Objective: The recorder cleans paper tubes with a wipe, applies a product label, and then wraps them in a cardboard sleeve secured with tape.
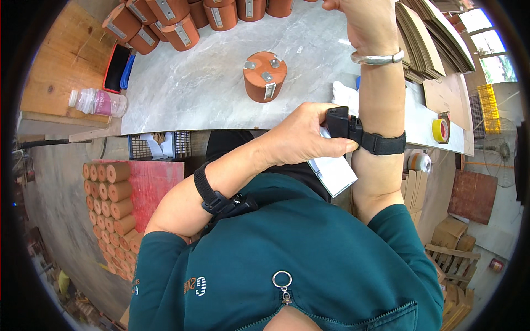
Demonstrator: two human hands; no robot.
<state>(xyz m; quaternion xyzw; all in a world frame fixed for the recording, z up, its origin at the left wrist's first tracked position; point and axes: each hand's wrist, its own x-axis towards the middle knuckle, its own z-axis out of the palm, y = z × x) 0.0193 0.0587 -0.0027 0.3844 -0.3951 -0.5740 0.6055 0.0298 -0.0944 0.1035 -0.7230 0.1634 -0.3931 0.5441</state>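
Observation:
My left hand (pixel 301 135) reaches across my body, thumb and fingers closed round a small black device (pixel 338 122) on the black strap (pixel 386 144) of my right forearm. A white flat piece (pixel 335 175) juts out below that hand; whether the fingers hold it too, I cannot tell. My right hand (pixel 372 25) is raised at the top edge, over the bench, and most of its fingers are cut off. A silver bangle (pixel 377 57) circles that wrist. On the grey bench stands a brown-red cylinder (pixel 264 83) with metal pieces on its top and side.
More such cylinders (pixel 182 33) are stacked along the bench's far left. A clear jar (pixel 99 103) lies at the left edge. Cardboard sheets (pixel 419 38) and yellow tape (pixel 440 131) are at the right. Orange-brown rolls (pixel 113 193) are piled low on the left.

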